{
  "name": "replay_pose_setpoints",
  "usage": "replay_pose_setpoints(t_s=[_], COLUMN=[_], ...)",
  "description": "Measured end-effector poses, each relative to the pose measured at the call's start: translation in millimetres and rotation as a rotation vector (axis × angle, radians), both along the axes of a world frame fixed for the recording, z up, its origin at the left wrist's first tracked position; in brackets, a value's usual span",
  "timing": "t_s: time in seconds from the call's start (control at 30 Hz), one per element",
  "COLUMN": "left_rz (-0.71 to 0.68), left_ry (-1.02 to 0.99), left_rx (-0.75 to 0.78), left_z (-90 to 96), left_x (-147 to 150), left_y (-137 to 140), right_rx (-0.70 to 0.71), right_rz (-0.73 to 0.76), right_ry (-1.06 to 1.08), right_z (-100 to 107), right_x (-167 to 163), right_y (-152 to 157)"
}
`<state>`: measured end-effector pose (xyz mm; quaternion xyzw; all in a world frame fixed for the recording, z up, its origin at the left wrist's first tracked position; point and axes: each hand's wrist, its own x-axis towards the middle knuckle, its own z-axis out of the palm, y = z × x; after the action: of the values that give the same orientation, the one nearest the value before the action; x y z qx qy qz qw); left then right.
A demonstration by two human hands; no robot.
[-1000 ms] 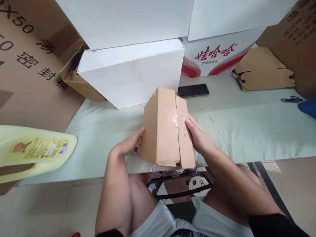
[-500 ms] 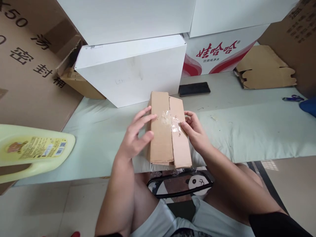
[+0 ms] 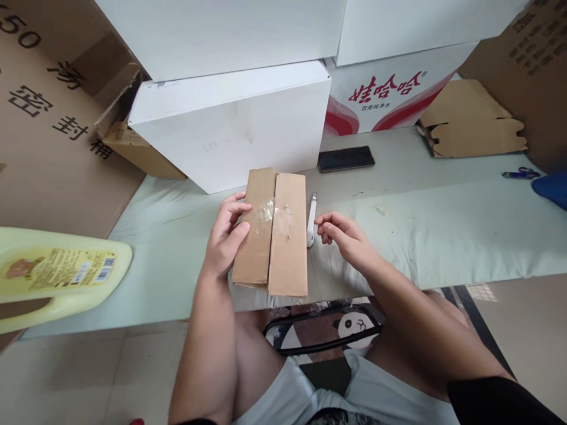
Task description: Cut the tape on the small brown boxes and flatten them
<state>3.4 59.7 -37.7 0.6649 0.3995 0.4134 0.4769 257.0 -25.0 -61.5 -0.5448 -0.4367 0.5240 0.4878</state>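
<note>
A small brown cardboard box (image 3: 287, 254) lies on the pale green cloth, its two top flaps meeting at a lengthwise seam with clear, torn-looking tape across the middle. My left hand (image 3: 225, 233) grips the box's left side, thumb on the top flap and fingers along the edge. Close against the right side of the box lies a slim white utility knife (image 3: 312, 221), its metal tip pointing away from me. Just right of the knife is my right hand (image 3: 343, 236), fingers loosely curled and holding nothing; whether a fingertip touches the knife I cannot tell.
Large white boxes (image 3: 230, 130) stand along the back, beside a black phone (image 3: 346, 159). Flattened cardboard (image 3: 478, 130) and a blue object (image 3: 551, 190) are at the right. A yellow jug (image 3: 66, 271) stands at the left. The bench's front edge is above my lap.
The box has shifted left and turned slightly, with my left hand on it. My right hand has let go of the box, and the white utility knife beside it has come into sight.
</note>
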Motion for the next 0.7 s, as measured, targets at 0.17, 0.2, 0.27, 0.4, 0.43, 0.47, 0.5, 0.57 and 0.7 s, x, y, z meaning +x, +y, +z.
replay_pose_setpoints(t_s=[0.17,0.2,0.27,0.4,0.43,0.47,0.5,0.57,0.7], left_rz=[0.023,0.031,0.044,0.082,0.096,0.11,0.117,0.111,0.069], left_ry=[-0.001,-0.004,-0.018,-0.038,-0.035,-0.03,-0.021,-0.005,0.007], left_rx=[-0.034,-0.043,-0.067,-0.061,-0.051,-0.042,-0.038,-0.039,-0.064], left_z=[-0.9,-0.1,1.9,5.2,5.6,5.7,5.6,4.9,3.1], left_x=[-4.9,-5.6,-6.9,-9.3,-9.9,-10.4,-10.8,-10.7,-6.9], left_y=[3.9,4.2,4.7,5.4,5.7,5.9,6.2,6.8,7.5], right_rx=[-0.022,-0.022,-0.011,0.056,0.067,0.073,0.081,0.123,0.194], right_rz=[-0.027,-0.035,-0.052,-0.123,-0.145,-0.169,-0.187,-0.165,0.165], right_ry=[-0.002,-0.002,-0.01,-0.069,-0.072,-0.082,-0.116,-0.286,-0.778], right_z=[2.5,3.0,3.6,3.5,3.0,2.3,1.2,-2.2,-12.4], right_x=[2.2,3.0,4.7,9.1,10.5,11.8,13.0,14.2,9.6], right_y=[2.5,2.7,3.1,3.2,3.0,2.7,2.4,1.7,1.2])
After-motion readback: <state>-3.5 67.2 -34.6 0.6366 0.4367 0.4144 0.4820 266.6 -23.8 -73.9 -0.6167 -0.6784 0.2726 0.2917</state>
